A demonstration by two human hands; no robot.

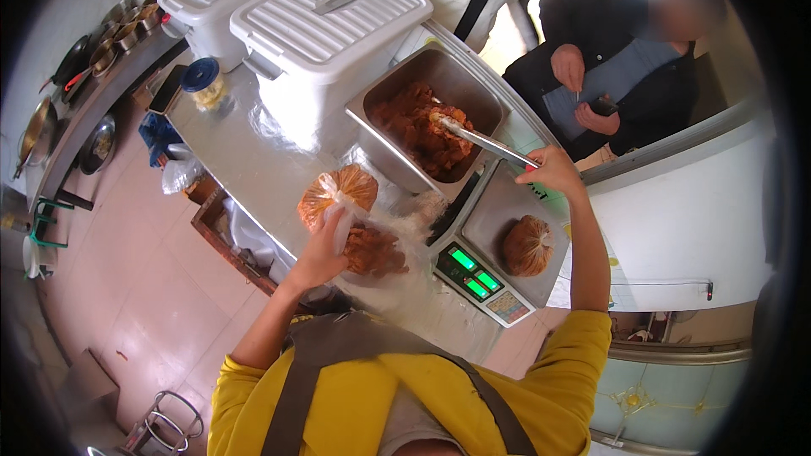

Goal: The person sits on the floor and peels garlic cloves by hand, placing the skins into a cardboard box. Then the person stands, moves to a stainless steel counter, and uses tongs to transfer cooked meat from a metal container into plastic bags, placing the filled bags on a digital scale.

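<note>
My right hand [553, 171] grips the handle end of metal tongs [494, 147]. Their far end rests among reddish-brown, sauce-coated food [408, 122] in a deep steel pan [378, 137]. My left hand [319, 255] is closed on the edge of a clear plastic bag [344, 230], by the counter's near edge. Similar reddish food [373, 252] shows beside those fingers, apparently in this bag. Just beyond lies a knotted, filled bag [340, 190]. Another knotted bag of food [528, 247] sits on the steel plate of a digital scale [480, 277] with lit green displays.
Two white lidded bins [331, 10] stand at the back of the steel counter [245, 131]. A blue-lidded jar [203, 83] is left of them. Pans [106, 55] line a shelf at far left. Another person [621, 67] sits beyond a sill at upper right.
</note>
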